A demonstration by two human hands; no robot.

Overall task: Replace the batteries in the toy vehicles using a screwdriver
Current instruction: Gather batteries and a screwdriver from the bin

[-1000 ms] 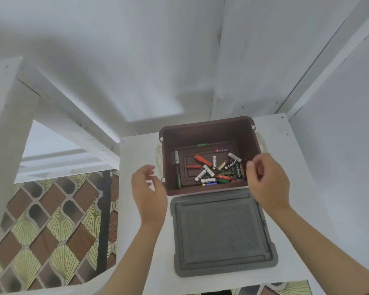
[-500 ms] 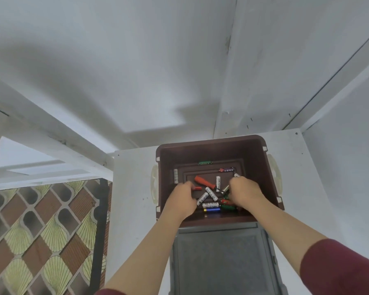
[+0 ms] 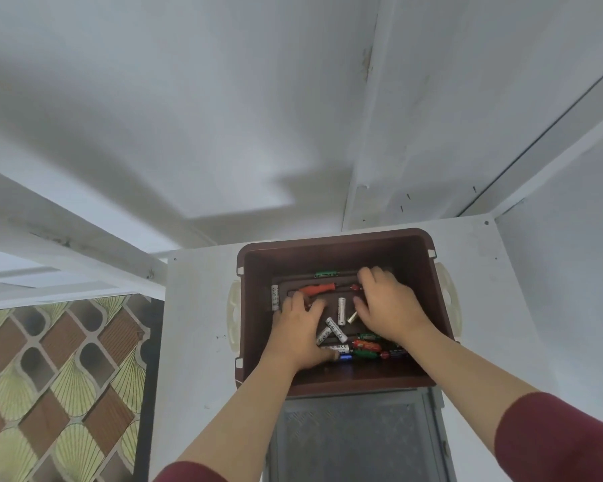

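**HANDS IN BATTERY BIN, SCREWDRIVER LYING CROSSWISE**

The white table [image 3: 195, 325] carries a brown bin [image 3: 331, 247] with an open top and a pale handle on each side. A grey lid [image 3: 355, 436] lies flat on the near side of the bin. Its near edge is cut off by the frame.

Both forearms, in dark red sleeves [image 3: 554, 443], reach in over the bin's near wall. The left hand [image 3: 298, 333] lies palm down on the left of the bin floor. Its fingers stretch toward the far side and it appears released, grasping nothing. The right hand [image 3: 389, 307] covers the right of the floor with its fingers bent downward. What lies under it is hidden, so whether it grasps anything cannot be told.

The screwdriver [image 3: 316, 289] lies on the bin floor toward the far side, just beyond the left fingertips. Its long axis runs left to right. The red handle is at the left and the thin shaft points right. The tip meets the right hand's fingers and is hard to make out.

Loose batteries [image 3: 342, 310], white, green and red, lie scattered on the floor. Two white ones lie near to far and a green one lies left to right by the far wall. A cluster at the near wall is partly hidden by the wrists.
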